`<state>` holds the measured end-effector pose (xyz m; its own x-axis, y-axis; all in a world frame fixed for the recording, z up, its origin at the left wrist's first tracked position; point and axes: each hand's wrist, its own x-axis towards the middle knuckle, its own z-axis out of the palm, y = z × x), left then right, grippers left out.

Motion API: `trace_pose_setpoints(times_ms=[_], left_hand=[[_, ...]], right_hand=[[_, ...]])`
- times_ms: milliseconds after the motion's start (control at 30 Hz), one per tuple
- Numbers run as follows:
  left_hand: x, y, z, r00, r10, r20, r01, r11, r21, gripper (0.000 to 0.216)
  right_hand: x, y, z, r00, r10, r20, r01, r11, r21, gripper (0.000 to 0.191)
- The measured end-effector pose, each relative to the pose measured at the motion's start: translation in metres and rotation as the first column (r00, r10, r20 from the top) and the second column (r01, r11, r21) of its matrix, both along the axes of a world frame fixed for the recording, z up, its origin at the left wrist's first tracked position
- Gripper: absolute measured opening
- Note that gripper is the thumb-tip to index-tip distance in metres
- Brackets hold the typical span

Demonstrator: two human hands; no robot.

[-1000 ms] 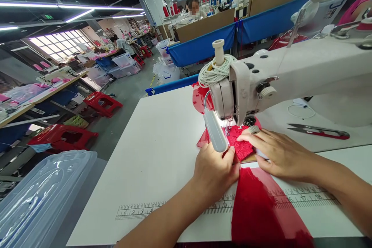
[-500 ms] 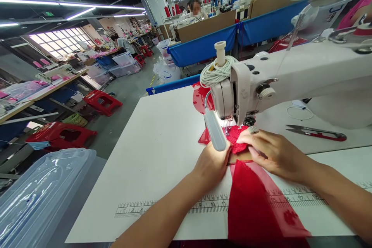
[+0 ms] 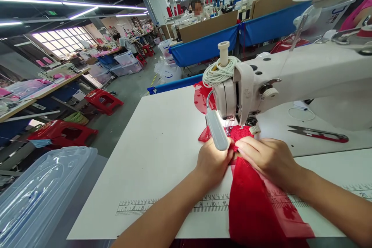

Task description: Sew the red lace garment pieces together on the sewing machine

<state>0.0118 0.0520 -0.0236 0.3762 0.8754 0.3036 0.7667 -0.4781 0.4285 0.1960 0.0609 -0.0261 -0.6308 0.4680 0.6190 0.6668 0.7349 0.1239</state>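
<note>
A red lace fabric piece (image 3: 255, 205) lies on the white sewing table (image 3: 162, 143) and runs under the needle of a white sewing machine (image 3: 290, 77). My left hand (image 3: 213, 161) presses the fabric's left edge just below the machine's small lamp (image 3: 216, 130). My right hand (image 3: 269, 159) lies flat on the fabric to the right of the needle, fingers pointing left. More red fabric (image 3: 203, 97) shows behind the machine head.
Red-handled thread snips (image 3: 318, 133) lie on the table to the right. A printed ruler (image 3: 162, 205) runs along the table's front. A clear plastic bin lid (image 3: 37, 193) sits at lower left. Red stools (image 3: 103, 100) stand in the aisle; other people work at far stations.
Both hands have drawn closer together at the needle, bunching the lace; the right hand slid left and the fabric shifted slightly toward the machine.
</note>
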Motion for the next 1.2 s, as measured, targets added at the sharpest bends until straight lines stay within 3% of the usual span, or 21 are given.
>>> trace_pose_setpoints(times_ms=[100,233,400,500,667,800,933,1033,1200], left_hand=[[0.0,-0.002,-0.003,0.993,-0.014,-0.116,0.022,0.998,0.064,0.015],[-0.001,-0.004,-0.005,0.989,-0.07,-0.128,0.081,0.993,0.085,0.02],[-0.005,-0.003,-0.003,0.991,-0.129,0.026,0.128,0.991,0.032,0.025],[-0.005,0.0,-0.002,0.977,-0.144,0.154,0.139,0.989,0.045,0.024],[-0.002,0.003,-0.002,0.975,-0.092,0.202,0.083,0.995,0.053,0.019],[-0.003,0.001,0.0,0.976,-0.07,0.205,0.066,0.998,0.024,0.019],[-0.005,0.0,0.001,0.983,-0.082,0.166,0.081,0.997,0.013,0.022],[-0.005,-0.001,0.0,0.985,-0.111,0.134,0.104,0.993,0.052,0.021],[-0.008,-0.006,-0.007,0.981,0.025,-0.193,0.017,0.977,0.212,0.023]], right_hand=[[0.0,-0.002,-0.003,0.999,-0.046,-0.02,0.045,0.999,-0.019,0.027],[0.003,0.0,-0.006,0.994,-0.082,-0.071,0.083,0.997,0.011,0.025],[0.011,0.004,-0.006,0.98,0.062,-0.191,-0.078,0.994,-0.074,0.027],[0.01,0.005,-0.002,0.981,0.138,-0.137,-0.15,0.985,-0.081,0.023],[-0.002,0.004,-0.001,1.0,-0.013,-0.004,0.013,0.998,0.069,0.018],[-0.003,0.002,-0.005,0.998,-0.012,-0.065,0.013,1.0,0.017,0.024],[0.002,0.0,-0.005,0.993,0.091,-0.069,-0.098,0.989,-0.11,0.026],[0.005,0.0,-0.006,0.994,0.099,-0.042,-0.104,0.983,-0.15,0.028],[0.006,0.0,-0.007,0.99,0.138,-0.028,-0.141,0.971,-0.192,0.032]])
